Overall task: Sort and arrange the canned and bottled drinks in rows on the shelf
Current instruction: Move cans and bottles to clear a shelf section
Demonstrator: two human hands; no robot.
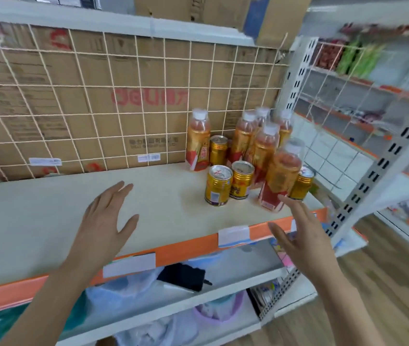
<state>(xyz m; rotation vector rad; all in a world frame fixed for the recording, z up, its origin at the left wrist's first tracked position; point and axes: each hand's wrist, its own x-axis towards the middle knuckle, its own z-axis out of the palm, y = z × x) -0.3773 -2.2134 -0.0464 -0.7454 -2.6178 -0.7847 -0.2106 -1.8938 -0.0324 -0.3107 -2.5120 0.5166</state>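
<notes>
Several gold-labelled bottles with white caps and several gold cans stand mixed together at the right end of the beige shelf. The nearest bottle stands at the front right, with a can just behind it. Two cans stand side by side in front; another can is behind them beside the leftmost bottle. My left hand hovers open over the bare shelf. My right hand is open, fingertips just short of the nearest bottle's base.
A wire grid with cardboard boxes behind it backs the shelf. The orange front edge carries white price tags. A perforated steel upright stands at the right. Lower shelves hold bags, a black item and a purple tub.
</notes>
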